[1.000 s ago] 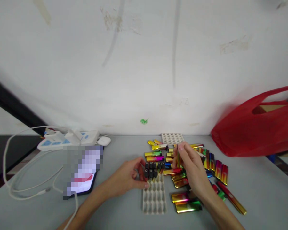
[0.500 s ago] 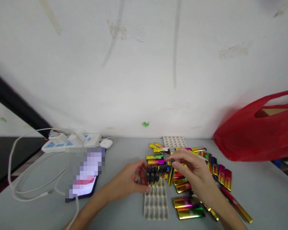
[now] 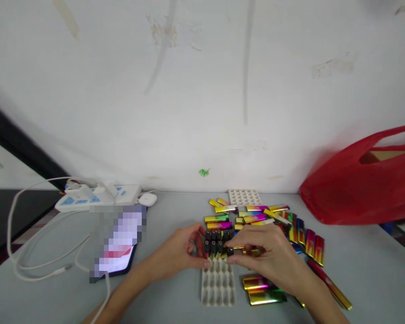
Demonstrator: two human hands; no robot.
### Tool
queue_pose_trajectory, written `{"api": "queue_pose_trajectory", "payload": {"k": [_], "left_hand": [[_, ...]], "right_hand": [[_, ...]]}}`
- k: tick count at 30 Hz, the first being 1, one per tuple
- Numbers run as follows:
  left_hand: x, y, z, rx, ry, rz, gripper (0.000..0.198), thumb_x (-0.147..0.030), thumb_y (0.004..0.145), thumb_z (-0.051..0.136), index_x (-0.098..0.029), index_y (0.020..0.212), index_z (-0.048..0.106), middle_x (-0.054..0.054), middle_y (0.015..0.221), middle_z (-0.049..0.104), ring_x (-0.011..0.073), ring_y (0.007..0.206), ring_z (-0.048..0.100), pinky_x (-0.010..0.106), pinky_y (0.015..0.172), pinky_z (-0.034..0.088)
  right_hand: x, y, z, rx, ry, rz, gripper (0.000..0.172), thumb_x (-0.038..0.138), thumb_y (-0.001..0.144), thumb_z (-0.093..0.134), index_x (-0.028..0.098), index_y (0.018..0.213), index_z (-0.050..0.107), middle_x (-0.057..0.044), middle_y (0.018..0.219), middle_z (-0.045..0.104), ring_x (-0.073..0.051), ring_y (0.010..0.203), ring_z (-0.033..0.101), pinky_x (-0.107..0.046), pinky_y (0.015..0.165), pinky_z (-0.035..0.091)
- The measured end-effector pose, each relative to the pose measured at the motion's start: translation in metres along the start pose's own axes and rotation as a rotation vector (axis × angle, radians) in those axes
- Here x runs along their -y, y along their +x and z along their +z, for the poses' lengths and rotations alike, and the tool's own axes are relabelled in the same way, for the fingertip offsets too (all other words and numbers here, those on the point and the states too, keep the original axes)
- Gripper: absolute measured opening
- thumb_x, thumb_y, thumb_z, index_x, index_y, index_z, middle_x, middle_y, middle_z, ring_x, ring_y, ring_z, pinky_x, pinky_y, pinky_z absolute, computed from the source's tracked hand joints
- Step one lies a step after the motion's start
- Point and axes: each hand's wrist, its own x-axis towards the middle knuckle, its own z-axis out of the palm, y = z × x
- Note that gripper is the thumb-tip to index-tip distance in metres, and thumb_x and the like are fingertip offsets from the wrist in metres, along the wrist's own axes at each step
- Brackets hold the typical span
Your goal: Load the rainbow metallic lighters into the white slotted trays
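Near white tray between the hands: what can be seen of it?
The white tray looks like moulded plastic, with rows of rounded pockets. It lies flat on the grey table, far end hidden. Black-topped lighters stand in its far rows; near pockets show shaded hollows. The left hand appears to touch its left edge; the right hand holds another lighter at its right side.

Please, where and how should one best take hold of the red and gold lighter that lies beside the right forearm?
Probably pinch the red and gold lighter across its middle, thumb and finger on its two long sides, coming from above and the right. It looks long and slim and lies slanted on the table, with the right forearm close along its left side.
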Motion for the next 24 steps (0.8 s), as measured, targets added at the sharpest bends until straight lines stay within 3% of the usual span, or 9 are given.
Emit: {"api": "queue_pose_trajectory", "payload": {"k": [14,24], "left_hand": [[0.0011,0.0008,-0.0004,0.002,0.006,0.001,0.049,-0.03,0.075,0.096,-0.017,0.112,0.067,-0.003,0.092,0.075,0.0122,0.073,0.059,0.024,0.065,0.043],[-0.0016,-0.0006,0.0002,-0.005,0.01,-0.006,0.049,-0.038,0.075,0.098,-0.019,0.109,0.067,-0.004,0.088,0.073,0.0129,0.072,0.059,0.025,0.067,0.044]], "right_hand": [[0.0011,0.0009,-0.0003,-0.008,-0.05,-0.032,0.006,0.03,0.099,0.085,0.026,0.103,0.088,-0.001,0.086,0.079,-0.02,0.076,0.072,-0.033,0.069,0.052],[-0.0022,0.0021,0.0083,-0.042,-0.079,-0.063,0.017,0.041,0.102,0.081,0.028,0.109,0.089,-0.007,0.101,0.077,-0.024,0.088,0.075,-0.037,0.076,0.056]]}}
